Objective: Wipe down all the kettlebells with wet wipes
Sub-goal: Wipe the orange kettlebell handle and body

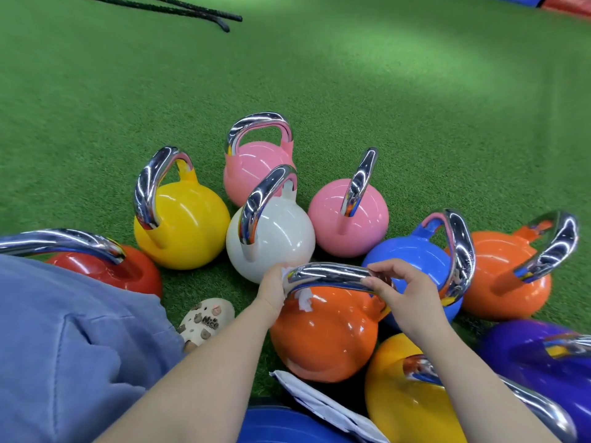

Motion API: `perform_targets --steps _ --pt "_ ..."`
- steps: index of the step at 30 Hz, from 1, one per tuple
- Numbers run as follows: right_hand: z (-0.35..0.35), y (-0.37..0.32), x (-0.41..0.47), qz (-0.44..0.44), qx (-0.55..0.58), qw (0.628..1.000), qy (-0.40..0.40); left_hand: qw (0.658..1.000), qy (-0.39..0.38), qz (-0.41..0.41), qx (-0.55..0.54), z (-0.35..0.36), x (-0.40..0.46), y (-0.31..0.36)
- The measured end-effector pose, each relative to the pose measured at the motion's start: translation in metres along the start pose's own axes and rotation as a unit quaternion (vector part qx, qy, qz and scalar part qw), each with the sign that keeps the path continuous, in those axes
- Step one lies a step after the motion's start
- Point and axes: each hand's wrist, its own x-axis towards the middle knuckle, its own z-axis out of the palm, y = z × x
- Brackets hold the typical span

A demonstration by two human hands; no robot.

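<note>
Wet wipe (302,300) mostly hidden under left hand (271,290). Purple kettlebell (524,356) right of right hand (406,292) blurred, cut by edge.

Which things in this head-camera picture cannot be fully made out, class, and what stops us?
- Wet wipe: mostly hidden by the left hand and the chrome handle.
- Purple kettlebell: blurred, cut by the right edge.
- Red kettlebell: partly behind the blue clothing.
- White packet: print too blurred to read.
</note>
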Motion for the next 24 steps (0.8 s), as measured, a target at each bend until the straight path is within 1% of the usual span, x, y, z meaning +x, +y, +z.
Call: perform_targets --steps 3,6,7,8,10,11,12,13,15,16,19,20,22,24 --pt "0.000 -0.002 0.000 0.001 -0.009 1.000 -0.005 0.994 0.077 0.067 -0.042 0.004 0.003 -0.020" --pt "0.002 -0.004 -0.001 0.000 -0.039 0.999 -0.001 0.985 0.113 0.076 -0.104 0.006 0.005 -0.031" --pt "0.005 -0.005 -0.003 -0.008 -0.064 0.998 0.022 0.984 0.110 0.078 -0.112 0.006 0.002 -0.032" --pt "0.008 -0.006 -0.006 -0.034 -0.098 0.993 0.061 0.985 0.102 0.079 -0.116 0.005 -0.002 -0.033" --pt "0.020 -0.007 -0.015 -0.115 -0.162 0.968 0.156 0.986 0.096 0.073 -0.113 0.005 -0.005 -0.037" --pt "0.027 -0.008 -0.022 -0.150 -0.178 0.955 0.185 0.986 0.097 0.071 -0.118 0.005 -0.005 -0.039" --pt "0.036 -0.008 -0.029 -0.176 -0.183 0.949 0.188 0.985 0.099 0.068 -0.123 0.006 -0.005 -0.043" --pt "0.046 -0.005 -0.037 -0.199 -0.189 0.947 0.168 0.986 0.097 0.066 -0.120 0.006 0.001 -0.050" --pt "0.063 0.006 -0.048 -0.229 -0.223 0.942 0.099 0.988 0.091 0.074 -0.104 0.006 0.009 -0.065" --pt "0.069 0.014 -0.052 -0.212 -0.243 0.944 0.067 0.988 0.094 0.086 -0.089 0.007 0.005 -0.067" --pt "0.077 0.036 -0.056 -0.057 -0.267 0.962 -0.019 0.982 0.104 0.161 0.001 0.010 -0.020 -0.066" --pt "0.076 0.039 -0.056 -0.027 -0.264 0.963 -0.036 0.978 0.097 0.180 0.039 0.011 -0.028 -0.066" --pt "0.077 0.042 -0.055 -0.015 -0.256 0.966 -0.041 0.967 0.094 0.207 0.118 0.012 -0.034 -0.076" --pt "0.078 0.040 -0.055 -0.016 -0.254 0.967 -0.028 0.957 0.090 0.219 0.165 0.009 -0.038 -0.087"
